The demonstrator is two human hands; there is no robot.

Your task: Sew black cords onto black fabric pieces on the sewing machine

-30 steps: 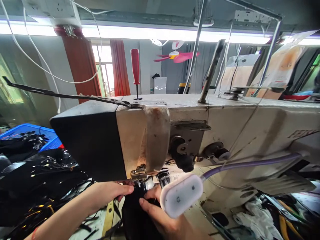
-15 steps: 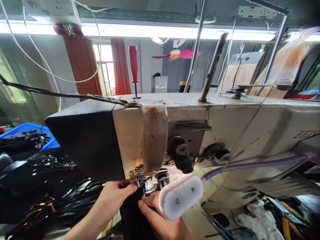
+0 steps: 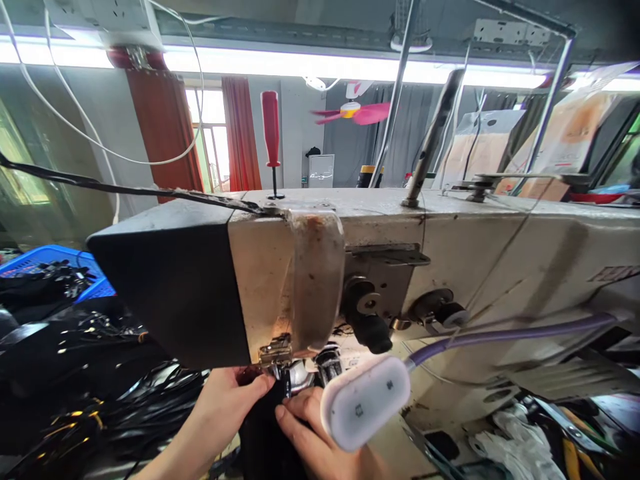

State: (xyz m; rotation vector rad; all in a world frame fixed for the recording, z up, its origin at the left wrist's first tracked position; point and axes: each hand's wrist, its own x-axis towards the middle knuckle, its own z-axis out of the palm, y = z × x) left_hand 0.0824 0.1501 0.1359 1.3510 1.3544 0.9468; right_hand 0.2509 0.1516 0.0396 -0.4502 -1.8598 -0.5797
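Note:
Black fabric lies under the needle area of a large sewing machine. Close to the presser foot, my left hand pinches the fabric's left edge between thumb and fingers. My right hand grips the same fabric from the right, thumb on top, partly hidden behind a white oval lamp on a purple flexible neck. Between the hands, shiny metal parts of the machine catch the light. The needle itself cannot be made out.
A red-handled screwdriver stands upright on the machine head. Black items with cords are heaped at left, near a blue basket. Tools and crumpled white plastic lie at lower right. A pink fan hangs behind.
The view has shifted slightly, so the machine and lamp sit a little to the right and lower. Both hands keep their hold beside the presser foot. The fan blades have turned.

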